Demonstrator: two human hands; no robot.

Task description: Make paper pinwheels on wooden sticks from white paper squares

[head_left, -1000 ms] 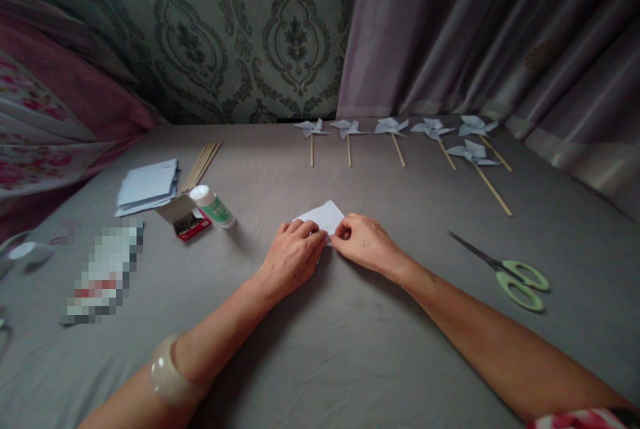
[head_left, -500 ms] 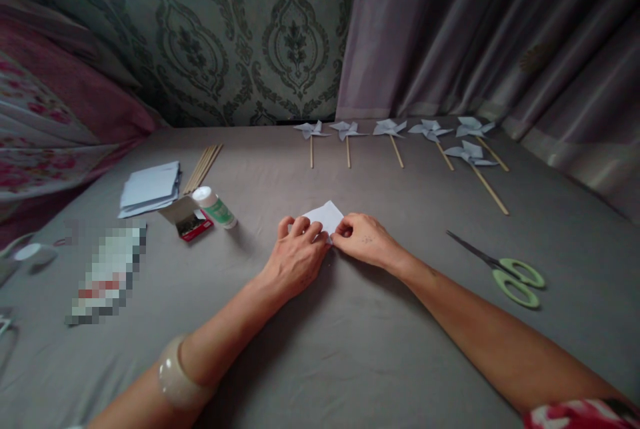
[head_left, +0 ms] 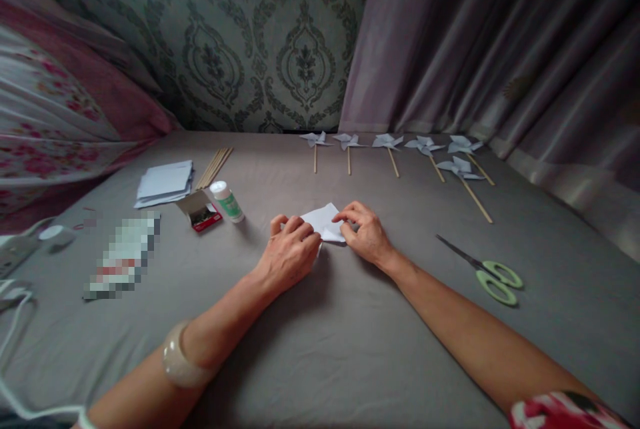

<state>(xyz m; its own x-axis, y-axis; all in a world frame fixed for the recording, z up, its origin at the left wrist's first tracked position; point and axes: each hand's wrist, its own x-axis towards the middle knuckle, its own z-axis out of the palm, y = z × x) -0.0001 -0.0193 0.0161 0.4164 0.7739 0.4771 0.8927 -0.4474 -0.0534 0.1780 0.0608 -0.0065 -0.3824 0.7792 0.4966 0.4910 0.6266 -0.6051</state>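
A small folded sheet of white paper lies on the grey cloth in front of me. My left hand is closed on its left side, the fingers curled over the edge. At the right edge is my right hand, thumb and bent forefinger closed on the paper there. The fingers partly cover the sheet, so its full shape is hidden. Off to the right lie scissors with green handles. A white and green glue stick stands to the left, beside an open red box of small metal pieces.
Several paper pinwheels on sticks lie along the back. At the back left are a stack of white paper and a bundle of wooden sticks. A blurred packet, a power strip and a white cable lie at left.
My right hand has shifted from the paper's lower corner to its right edge, its fingers less tightly pinched. My left hand stays on the paper. The camera view has tilted up slightly.
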